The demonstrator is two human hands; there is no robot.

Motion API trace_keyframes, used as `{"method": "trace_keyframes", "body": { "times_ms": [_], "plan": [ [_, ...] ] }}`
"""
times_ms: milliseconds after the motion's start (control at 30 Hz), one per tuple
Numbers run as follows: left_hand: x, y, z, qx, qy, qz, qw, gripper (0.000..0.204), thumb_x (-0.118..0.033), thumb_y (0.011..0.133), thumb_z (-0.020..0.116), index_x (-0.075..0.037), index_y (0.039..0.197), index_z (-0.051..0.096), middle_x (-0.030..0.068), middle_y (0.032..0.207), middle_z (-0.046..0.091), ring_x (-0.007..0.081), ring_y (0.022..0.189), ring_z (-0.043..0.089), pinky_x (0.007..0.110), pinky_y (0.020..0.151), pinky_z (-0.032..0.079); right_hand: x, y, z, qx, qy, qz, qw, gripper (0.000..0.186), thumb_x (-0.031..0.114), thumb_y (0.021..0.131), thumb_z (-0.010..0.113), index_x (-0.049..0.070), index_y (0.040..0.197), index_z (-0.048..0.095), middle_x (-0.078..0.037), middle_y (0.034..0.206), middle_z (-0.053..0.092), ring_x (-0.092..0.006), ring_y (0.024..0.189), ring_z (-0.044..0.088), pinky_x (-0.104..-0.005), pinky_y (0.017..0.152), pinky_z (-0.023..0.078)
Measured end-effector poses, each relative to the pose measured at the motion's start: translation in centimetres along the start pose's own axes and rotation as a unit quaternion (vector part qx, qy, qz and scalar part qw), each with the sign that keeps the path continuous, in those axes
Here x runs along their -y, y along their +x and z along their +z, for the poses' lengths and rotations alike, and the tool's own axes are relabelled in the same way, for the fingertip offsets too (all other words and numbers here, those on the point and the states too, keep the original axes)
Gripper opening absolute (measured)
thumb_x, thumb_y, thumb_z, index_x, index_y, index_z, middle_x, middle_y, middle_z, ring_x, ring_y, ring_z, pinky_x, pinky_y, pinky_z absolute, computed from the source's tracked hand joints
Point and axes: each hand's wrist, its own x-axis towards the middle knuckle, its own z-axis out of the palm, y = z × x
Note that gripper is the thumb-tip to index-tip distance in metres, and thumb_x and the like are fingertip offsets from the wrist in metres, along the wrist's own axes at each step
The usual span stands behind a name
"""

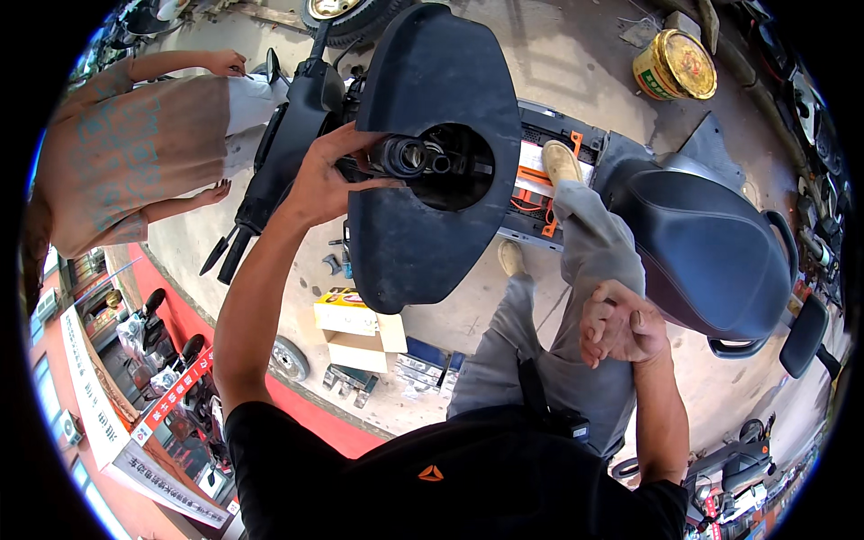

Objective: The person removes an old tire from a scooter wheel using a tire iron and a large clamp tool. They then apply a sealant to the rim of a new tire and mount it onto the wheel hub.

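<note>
A large black plastic scooter panel [441, 76] with a round opening stands in front of me. My left hand [326, 175] reaches to the gap in its left edge, thumb and fingers closed about a black tubular stem [402, 157] with an open ringed end. Inside the opening, other dark parts are hard to make out. The black handlebar [310, 112] leans to the left beside that hand. Above my thigh, my right hand [621, 324] is palm up with its fingers curled in; whatever they hold, if anything, does not show.
My shoes straddle the scooter's open floor frame [531, 229], where orange straps show. To the right is the black seat [711, 243]. A yellow bucket [675, 65] stands far right. An open cardboard box [360, 328] lies below the panel. Another person [148, 153] stands at left.
</note>
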Motion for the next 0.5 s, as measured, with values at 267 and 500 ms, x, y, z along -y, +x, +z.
{"method": "trace_keyframes", "body": {
  "times_ms": [267,500],
  "plan": [
    [2.3,-4.2,2.1,-0.21,-0.328,-0.058,0.919,0.073,-0.012,0.075,0.092,0.0,0.141,0.063,0.0105,0.124,0.072,0.0224,0.115,0.071,0.037,0.104,0.058,0.2,0.2,0.4,-0.012,-0.018,0.014,1.0,0.07,0.037,0.104,0.067,-0.002,0.153,0.038,-0.027,0.123,0.066,-0.0361,0.095,0.069,-0.055,0.081,0.054],
    [3.6,-12.8,5.9,-0.353,-0.428,-0.053,0.83,0.072,-0.014,0.075,0.084,-0.005,0.139,0.054,0.0223,0.131,0.07,0.0343,0.114,0.074,0.044,0.103,0.056,0.3,1.6,1.5,-0.04,-0.096,0.026,0.994,0.062,0.039,0.105,0.065,0.008,0.155,0.045,-0.016,0.114,0.064,-0.0275,0.085,0.061,-0.0476,0.075,0.056]
  ]
}}
